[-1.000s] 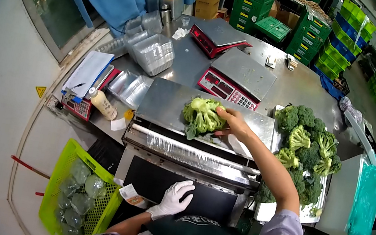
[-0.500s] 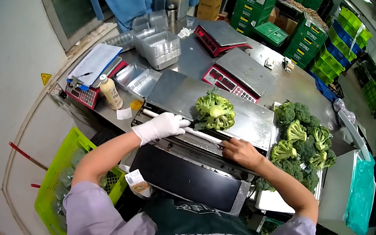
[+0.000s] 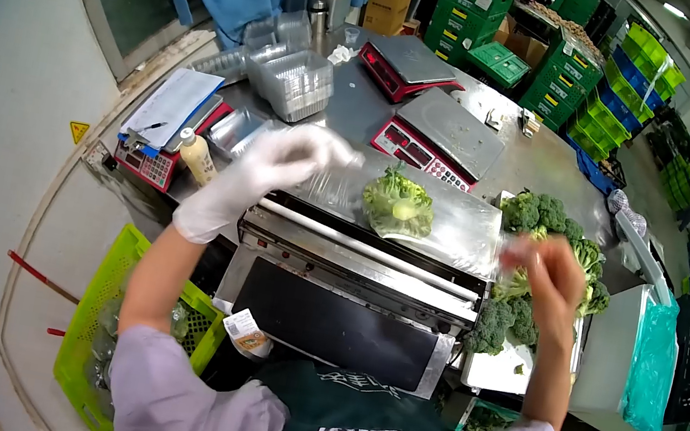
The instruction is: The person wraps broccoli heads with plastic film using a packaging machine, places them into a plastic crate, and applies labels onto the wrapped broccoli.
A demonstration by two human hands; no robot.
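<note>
A clear sheet of cling film (image 3: pixel 337 191) stretches over a broccoli head (image 3: pixel 397 211) lying stem up on the wrapping machine's metal plate (image 3: pixel 459 222). My left hand (image 3: pixel 300 157), in a white glove, pinches the film's left side, raised above the plate. On the other side my bare right hand (image 3: pixel 550 268) is closed at the film's right edge, in front of the pile of broccoli (image 3: pixel 539 213). Both hands are blurred by motion. Below the plate run a white roller (image 3: pixel 375 251) and a dark flat pad (image 3: pixel 336 316).
Two red scales (image 3: pixel 425 151) and stacked clear trays (image 3: pixel 295 82) stand behind the plate. A bottle (image 3: pixel 196 157) and a clipboard (image 3: pixel 169 111) are at the left. A white tray (image 3: pixel 488 370) holds broccoli at the right; a green crate (image 3: pixel 88 336) stands low left.
Both hands have moved from the roller up and away, apart to left and right, drawing film over the broccoli head. The broccoli now looks shiny under the film.
</note>
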